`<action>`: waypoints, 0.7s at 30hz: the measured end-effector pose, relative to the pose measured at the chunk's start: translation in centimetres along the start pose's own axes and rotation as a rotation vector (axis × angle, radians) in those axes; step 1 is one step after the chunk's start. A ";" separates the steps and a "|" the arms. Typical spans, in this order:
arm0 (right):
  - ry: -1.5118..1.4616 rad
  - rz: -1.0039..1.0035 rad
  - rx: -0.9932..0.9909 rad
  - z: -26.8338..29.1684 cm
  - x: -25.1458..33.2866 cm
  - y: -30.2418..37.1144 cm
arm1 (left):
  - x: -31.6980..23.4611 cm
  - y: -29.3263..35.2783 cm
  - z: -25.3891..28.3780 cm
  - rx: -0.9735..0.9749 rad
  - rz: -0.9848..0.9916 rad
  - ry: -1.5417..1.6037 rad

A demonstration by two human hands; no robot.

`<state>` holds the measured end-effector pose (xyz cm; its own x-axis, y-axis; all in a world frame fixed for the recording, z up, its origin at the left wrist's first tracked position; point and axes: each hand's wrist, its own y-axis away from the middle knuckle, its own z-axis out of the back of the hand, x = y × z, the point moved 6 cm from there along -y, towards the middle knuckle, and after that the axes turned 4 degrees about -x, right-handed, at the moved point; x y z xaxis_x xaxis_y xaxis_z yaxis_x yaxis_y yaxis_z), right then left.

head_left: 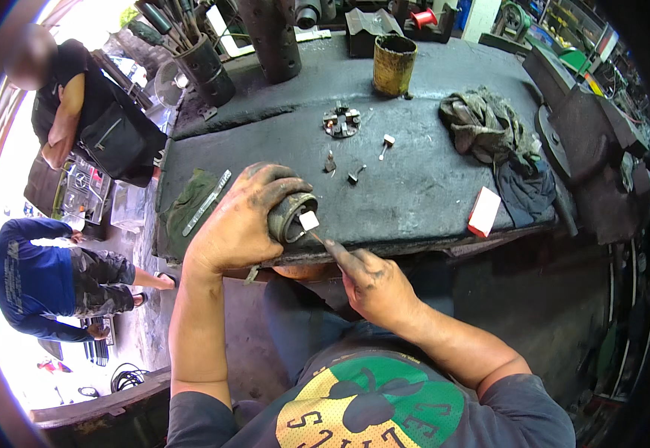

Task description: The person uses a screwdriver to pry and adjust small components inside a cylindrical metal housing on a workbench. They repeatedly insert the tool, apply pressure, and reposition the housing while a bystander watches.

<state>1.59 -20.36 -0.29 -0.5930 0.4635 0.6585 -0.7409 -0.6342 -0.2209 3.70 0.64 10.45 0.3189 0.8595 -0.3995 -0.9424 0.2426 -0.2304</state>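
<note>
My left hand [239,216] is wrapped round a short cylindrical metal housing [278,221], tilted at the bench's near edge with its open end facing right. A small white square piece [308,220] shows at that opening; whether it is fixed there I cannot tell. Close by, my right hand [373,280] is closed in a pinch, index finger forward, on a thin brownish rod-like piece [315,237] whose tip reaches the housing's rim. Beyond the hands lie a round brush-holder plate [341,122] and loose small parts, among them a dark block [356,174] and a white-topped one [388,140].
On the dark bench [265,138] stand a yellow can [394,67] and a holder of tools [204,72]. Rags [486,123] and a red-and-white box [483,212] lie right. A metal ruler [207,201] rests on green cloth. Two people [63,276] are at the left.
</note>
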 end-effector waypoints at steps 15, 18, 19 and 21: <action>0.007 0.097 -0.072 -0.4 0.5 -0.3 | 0.3 -0.2 -0.3 0.056 0.010 0.014; 0.036 0.022 -0.007 -0.4 0.5 0.1 | 0.3 -0.2 -0.4 0.064 0.021 0.024; -0.012 0.095 -0.063 0.1 1.0 0.3 | 0.2 -0.2 -0.2 0.040 0.010 0.020; -0.045 0.052 -0.021 0.0 0.9 0.2 | 0.1 -0.2 -0.2 0.040 0.003 -0.005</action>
<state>0.87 -20.08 0.20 -0.6166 0.4016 0.6771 -0.7162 -0.6433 -0.2707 4.00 0.62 10.27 0.3155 0.8625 -0.3956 -0.9467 0.2574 -0.1938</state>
